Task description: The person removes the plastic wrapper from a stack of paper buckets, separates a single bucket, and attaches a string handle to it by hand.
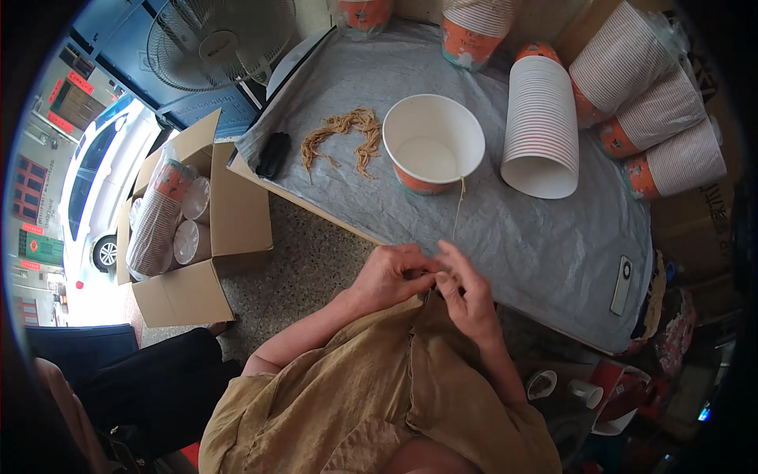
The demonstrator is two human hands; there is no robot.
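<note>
Both of my hands meet just off the table's near edge, in front of my brown shirt. My left hand (392, 274) is closed in a pinch, fingertips toward the right. My right hand (467, 295) also pinches, its thumb and fingers against the left fingertips. A thin tan string (459, 207) hangs over the rim of a large white paper tub (433, 141) and runs down to my fingers; its end is hidden there. The tub stands upright, with an orange printed outside. Left of it lies a loose bundle of the same tan string (341, 134).
Beside the tub, a long stack of nested tubs (541, 126) lies on the grey-covered table (379, 212). More wrapped stacks (624, 59) line the right side. A black object (274, 156) rests at the left edge. An open carton (245, 209) of wrapped cups stands left; a fan (219, 43) is behind.
</note>
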